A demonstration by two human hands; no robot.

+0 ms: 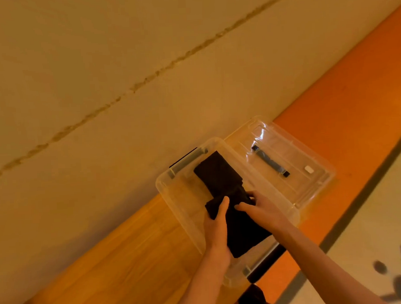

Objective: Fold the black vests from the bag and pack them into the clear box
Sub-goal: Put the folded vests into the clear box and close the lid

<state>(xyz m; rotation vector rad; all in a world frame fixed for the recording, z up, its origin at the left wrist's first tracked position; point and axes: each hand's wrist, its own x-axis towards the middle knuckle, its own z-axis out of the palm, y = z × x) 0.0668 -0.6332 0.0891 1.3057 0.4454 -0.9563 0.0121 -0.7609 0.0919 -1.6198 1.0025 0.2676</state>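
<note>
Packing step: a folded vest goes into the clear box (172,199).

The left hand (218,223) and right hand (256,209) both clasp a black, compactly folded vest (243,233) over the box's near half. A second folded vest (219,174) lies at its far end. The next move likely calls for laying it flat and letting go.
</note>
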